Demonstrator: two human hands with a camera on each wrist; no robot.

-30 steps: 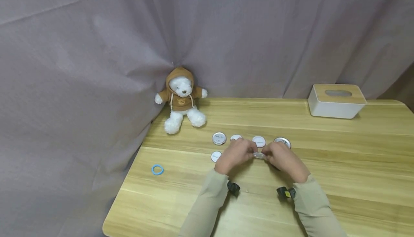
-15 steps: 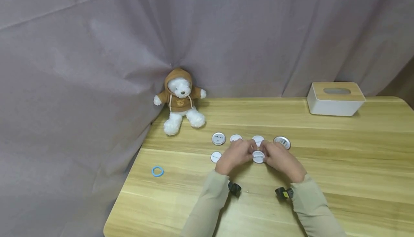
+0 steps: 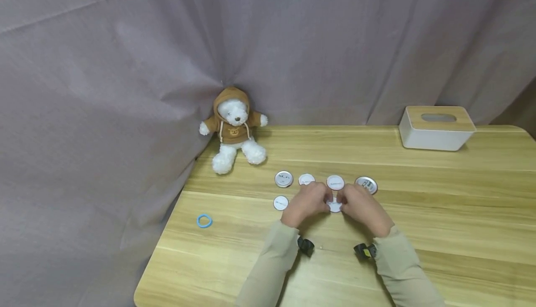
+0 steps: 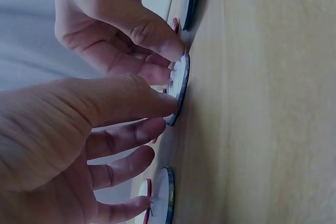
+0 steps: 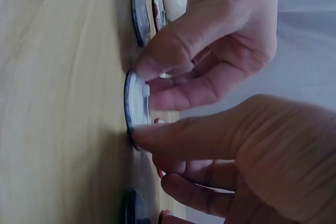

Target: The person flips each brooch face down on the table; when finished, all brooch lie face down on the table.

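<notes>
A round button badge (image 3: pixel 334 206), its pale back with the pin facing up, lies between my two hands in the head view. My left hand (image 3: pixel 309 201) pinches its left edge with thumb and fingertips. The opposite edge is pinched by my right hand (image 3: pixel 362 206). Both wrist views show the badge (image 4: pixel 179 85) close to the tabletop; whether it fully rests there I cannot tell. Behind it lie more badges: a white one (image 3: pixel 335 183), another white one (image 3: pixel 306 178) partly behind my left hand, and a larger silver-backed one (image 3: pixel 366 184) beyond my right hand.
Farther left are a silver-backed badge (image 3: pixel 284 179) and a smaller white one (image 3: pixel 280 203). A blue ring (image 3: pixel 204 221) lies near the table's left edge. At the back sit a white teddy bear (image 3: pixel 233 130) in a brown hoodie and a tissue box (image 3: pixel 437 129).
The badge between my hands was tilted nearly edge-on a second ago; it has turned so its back faces up. My hands have shifted slightly and still hold it.
</notes>
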